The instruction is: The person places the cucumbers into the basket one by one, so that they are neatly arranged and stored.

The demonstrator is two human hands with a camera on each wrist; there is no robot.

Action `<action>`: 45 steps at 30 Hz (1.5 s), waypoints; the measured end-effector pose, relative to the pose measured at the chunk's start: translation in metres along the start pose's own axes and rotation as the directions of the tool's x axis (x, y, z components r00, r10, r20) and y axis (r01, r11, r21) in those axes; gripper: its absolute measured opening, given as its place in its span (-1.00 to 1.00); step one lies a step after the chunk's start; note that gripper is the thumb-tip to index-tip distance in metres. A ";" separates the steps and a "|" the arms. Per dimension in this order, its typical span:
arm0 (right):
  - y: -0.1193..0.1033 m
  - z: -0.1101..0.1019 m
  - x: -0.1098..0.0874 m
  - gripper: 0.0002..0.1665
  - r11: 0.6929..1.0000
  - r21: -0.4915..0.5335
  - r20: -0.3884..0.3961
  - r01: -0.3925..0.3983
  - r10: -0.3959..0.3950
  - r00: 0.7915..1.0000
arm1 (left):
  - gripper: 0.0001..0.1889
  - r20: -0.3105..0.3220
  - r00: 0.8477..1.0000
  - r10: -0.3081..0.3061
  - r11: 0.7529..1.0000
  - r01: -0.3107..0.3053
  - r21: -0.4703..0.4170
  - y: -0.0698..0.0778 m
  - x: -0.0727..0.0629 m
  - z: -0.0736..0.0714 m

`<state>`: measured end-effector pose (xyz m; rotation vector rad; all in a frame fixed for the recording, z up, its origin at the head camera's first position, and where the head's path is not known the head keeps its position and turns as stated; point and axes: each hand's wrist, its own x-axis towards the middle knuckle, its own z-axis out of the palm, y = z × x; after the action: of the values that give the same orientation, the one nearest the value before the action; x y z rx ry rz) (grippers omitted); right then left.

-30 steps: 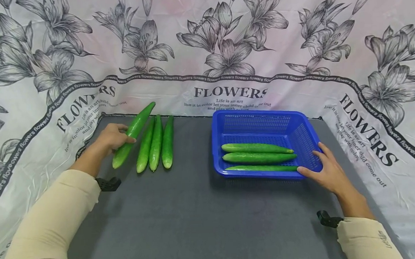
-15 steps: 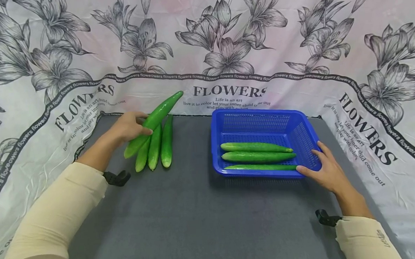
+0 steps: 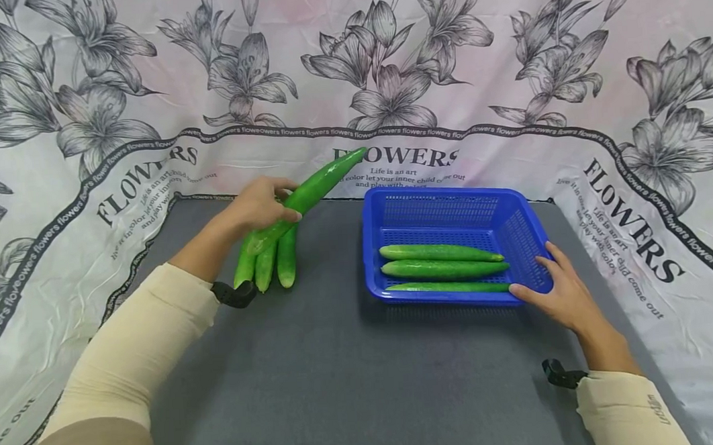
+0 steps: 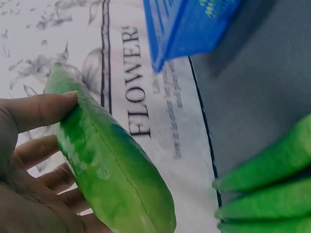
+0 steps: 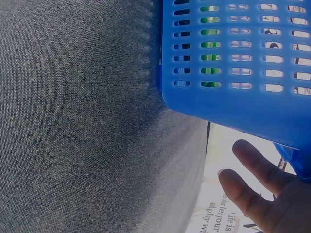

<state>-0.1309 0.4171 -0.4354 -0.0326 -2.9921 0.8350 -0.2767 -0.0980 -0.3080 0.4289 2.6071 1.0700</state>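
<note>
My left hand (image 3: 263, 204) grips a long green cucumber (image 3: 325, 183), raised with its narrow end pointing up to the right. In the left wrist view the thumb lies across this cucumber (image 4: 114, 165), with fingers behind it. Partly covered beneath it, three cucumbers (image 3: 286, 261) lie side by side on the table. My right hand (image 3: 565, 295) holds the front right corner of a blue plastic basket (image 3: 445, 302), thumb at the front rim and fingers at the right side. Three more cucumbers (image 3: 445, 269) lie crosswise inside the basket.
A dark grey cloth (image 3: 365, 383) covers the table. Behind it and at both sides hangs a white sheet (image 3: 256, 147) printed with flowers and lettering. Each wrist wears a small black camera (image 3: 234, 295).
My left hand has carried its cucumber to the right, from left of the table cucumbers to above them, its tip swinging further right. The right hand and basket have stayed put.
</note>
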 end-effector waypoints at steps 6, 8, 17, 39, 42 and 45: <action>0.001 0.002 0.001 0.12 1.000 0.001 -0.005 0.010 -0.010 1.000 | -0.31 0.018 0.998 0.055 0.998 -0.056 0.012 0.021 0.008 0.013; 0.001 0.002 0.002 0.11 1.000 0.004 -0.006 0.011 -0.011 1.000 | -0.31 0.025 0.997 0.074 0.997 -0.075 0.032 0.028 0.011 0.018; -0.001 0.002 0.003 0.11 1.000 0.001 -0.009 0.011 -0.011 1.000 | -0.31 0.068 0.987 0.147 0.988 -0.150 0.041 0.054 0.032 0.042; 0.001 0.001 0.000 0.11 1.000 0.014 0.002 -0.007 0.007 1.000 | -0.31 0.209 0.954 0.217 0.972 -0.231 0.044 0.107 0.079 0.116; 0.002 0.001 0.000 0.10 1.000 0.019 -0.003 -0.006 0.006 1.000 | -0.33 0.224 0.948 0.227 0.970 -0.240 0.032 0.109 0.087 0.128; 0.002 0.001 0.000 0.10 1.000 0.021 -0.004 -0.009 0.009 1.000 | -0.35 0.224 0.943 0.246 0.966 -0.257 0.021 0.108 0.096 0.141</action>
<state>-0.1312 0.4186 -0.4373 -0.0467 -2.9809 0.8656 -0.2941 0.1003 -0.3416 0.8616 2.4320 0.9696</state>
